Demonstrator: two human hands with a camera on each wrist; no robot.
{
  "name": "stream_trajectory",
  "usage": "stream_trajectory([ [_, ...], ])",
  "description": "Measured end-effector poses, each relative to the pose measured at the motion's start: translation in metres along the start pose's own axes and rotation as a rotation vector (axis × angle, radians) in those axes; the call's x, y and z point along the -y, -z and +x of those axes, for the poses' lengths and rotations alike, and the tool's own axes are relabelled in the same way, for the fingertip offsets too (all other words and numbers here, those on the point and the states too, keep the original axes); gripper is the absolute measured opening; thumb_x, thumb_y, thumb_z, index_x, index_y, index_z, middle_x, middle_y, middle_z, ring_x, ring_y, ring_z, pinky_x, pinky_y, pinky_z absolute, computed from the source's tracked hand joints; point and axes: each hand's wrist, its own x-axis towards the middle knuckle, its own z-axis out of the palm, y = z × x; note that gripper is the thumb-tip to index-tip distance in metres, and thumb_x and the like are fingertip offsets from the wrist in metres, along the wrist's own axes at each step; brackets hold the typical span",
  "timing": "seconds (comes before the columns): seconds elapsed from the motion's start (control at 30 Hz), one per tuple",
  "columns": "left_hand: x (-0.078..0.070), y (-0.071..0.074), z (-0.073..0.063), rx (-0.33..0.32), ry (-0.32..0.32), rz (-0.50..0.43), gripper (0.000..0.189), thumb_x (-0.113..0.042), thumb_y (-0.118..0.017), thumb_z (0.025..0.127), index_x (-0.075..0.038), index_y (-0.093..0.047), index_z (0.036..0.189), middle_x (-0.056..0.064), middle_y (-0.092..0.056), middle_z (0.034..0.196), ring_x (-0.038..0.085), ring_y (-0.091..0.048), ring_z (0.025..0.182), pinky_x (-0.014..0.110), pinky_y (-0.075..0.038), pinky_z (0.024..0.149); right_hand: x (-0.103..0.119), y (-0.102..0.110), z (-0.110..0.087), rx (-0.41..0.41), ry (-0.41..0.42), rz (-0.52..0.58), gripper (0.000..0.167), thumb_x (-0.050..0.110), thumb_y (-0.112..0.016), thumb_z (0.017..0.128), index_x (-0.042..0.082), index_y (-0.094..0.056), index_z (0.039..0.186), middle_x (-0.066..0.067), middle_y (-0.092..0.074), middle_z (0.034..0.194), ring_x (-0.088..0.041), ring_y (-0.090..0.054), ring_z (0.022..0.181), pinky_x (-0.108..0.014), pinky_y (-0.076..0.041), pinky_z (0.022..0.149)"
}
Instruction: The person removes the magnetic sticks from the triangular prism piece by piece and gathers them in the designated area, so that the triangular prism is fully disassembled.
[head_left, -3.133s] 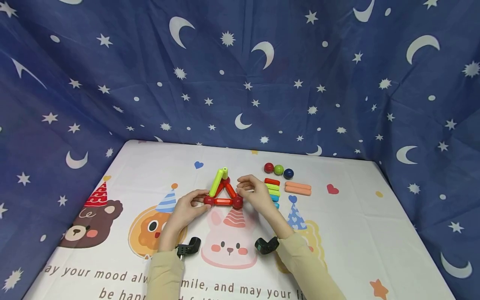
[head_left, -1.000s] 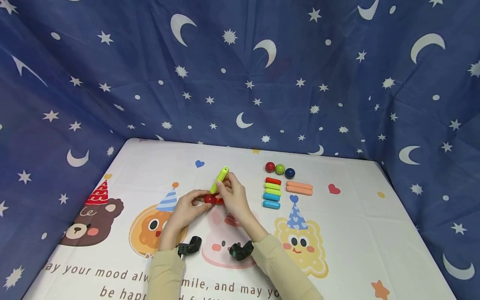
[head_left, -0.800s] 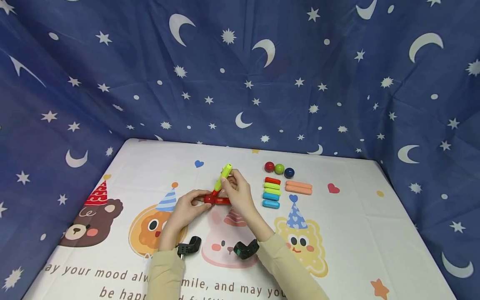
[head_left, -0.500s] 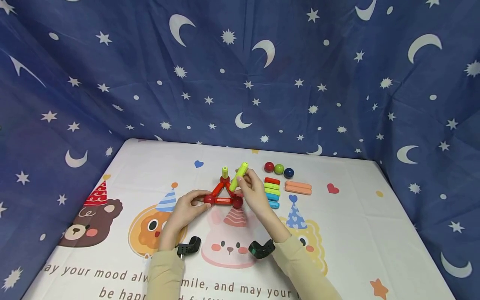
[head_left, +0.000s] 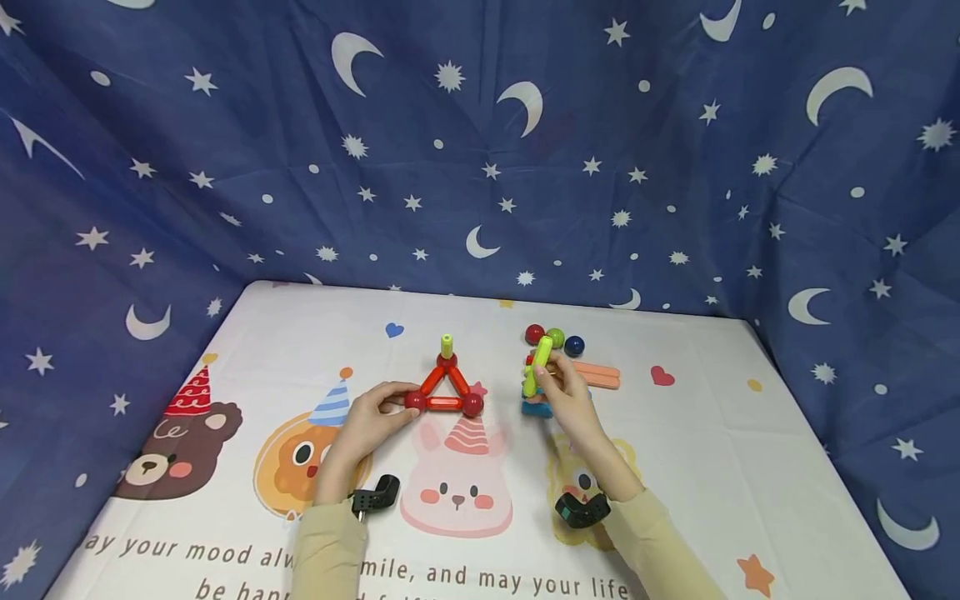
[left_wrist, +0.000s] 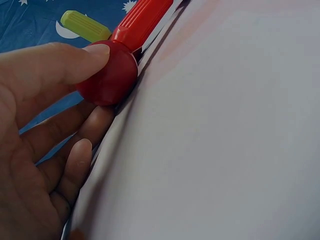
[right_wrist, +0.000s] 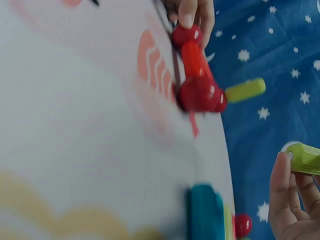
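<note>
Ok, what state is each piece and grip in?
Red plastic ball-rod triangle: closed, flat
Lime rod on its far ball: standing
Second lime rod: raised, tilted
Left grip: pinching left red ball
Right grip: holding second rod
Red, green, blue balls: in a row
Peach rods: side by side
Red, lime, blue rods: mostly hidden

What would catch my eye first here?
Probably the red triangle on the white cloth, a lime rod upright at its far corner and the left hand holding its near-left ball. Then the right hand, holding a second lime rod near the blue rods. Behind hangs a starry blue curtain.
</note>
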Motion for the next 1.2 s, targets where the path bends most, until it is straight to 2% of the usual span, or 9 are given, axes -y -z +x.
stream_trajectory([
  [0.23,-0.001,0.0,-0.001,0.003,-0.003,-0.008,0.035,-0.021,-0.074,0.084,-0.022,-0.068,0.118,0.003,-0.068,0.108,0.019,-0.057,0.099,0.028,-0.044,0.084,-0.011,0.033,-0.006,-0.035,-0.049,-0.096,0.041,0.017,-0.055,0.098,0.003,-0.046,0.135,-0.019,-0.053,0.112,-0.013,-0.058,0.088,-0.028,-0.059,0.075],
  [0.4,-0.001,0.0,-0.001,0.0,0.0,-0.007,0.035,-0.021,-0.074,0.083,-0.022,-0.068,0.118,0.003,-0.068,0.109,0.018,-0.057,0.099,0.027,-0.044,0.084,-0.018,0.057,-0.011,-0.042,-0.054,-0.262,0.038,0.016,-0.06,0.095,0.003,-0.052,0.13,-0.017,-0.056,0.114,-0.019,-0.055,0.097,-0.021,-0.057,0.074],
  [0.53,-0.001,-0.001,-0.001,0.0,-0.001,0.004,0.035,-0.021,-0.074,0.084,-0.022,-0.068,0.118,0.002,-0.068,0.109,0.018,-0.057,0.099,0.027,-0.044,0.083,-0.025,0.075,-0.013,-0.063,-0.05,-0.412,0.035,0.018,-0.063,0.093,0.005,-0.058,0.125,-0.013,-0.06,0.113,-0.021,-0.055,0.1,-0.014,-0.05,0.077],
  [0.73,-0.001,0.0,-0.001,-0.004,0.0,0.006,0.035,-0.02,-0.074,0.083,-0.022,-0.068,0.117,0.002,-0.068,0.108,0.018,-0.057,0.099,0.026,-0.044,0.084,-0.033,0.091,-0.012,-0.067,-0.009,-0.602,0.036,0.016,-0.067,0.09,0.007,-0.06,0.123,-0.01,-0.064,0.111,-0.023,-0.057,0.096,-0.025,-0.049,0.082],
  [1.0,-0.001,0.001,-0.001,-0.005,0.006,0.003,0.035,-0.02,-0.074,0.084,-0.022,-0.068,0.118,0.002,-0.068,0.109,0.018,-0.057,0.099,0.027,-0.044,0.084,-0.039,0.098,-0.004,-0.042,0.1,-0.884,0.028,0.012,-0.073,0.083,0.008,-0.065,0.11,-0.007,-0.062,0.099,-0.023,-0.056,0.087,-0.04,-0.054,0.081],
  [1.2,0.0,0.0,0.0,-0.002,0.007,0.007,0.035,-0.02,-0.074,0.084,-0.022,-0.068,0.118,0.002,-0.067,0.11,0.018,-0.057,0.1,0.027,-0.044,0.085,-0.047,0.1,0.0,-0.016,0.177,-1.085,0.028,0.012,-0.076,0.08,0.005,-0.067,0.105,-0.009,-0.064,0.099,-0.024,-0.057,0.09,-0.045,-0.054,0.084],
])
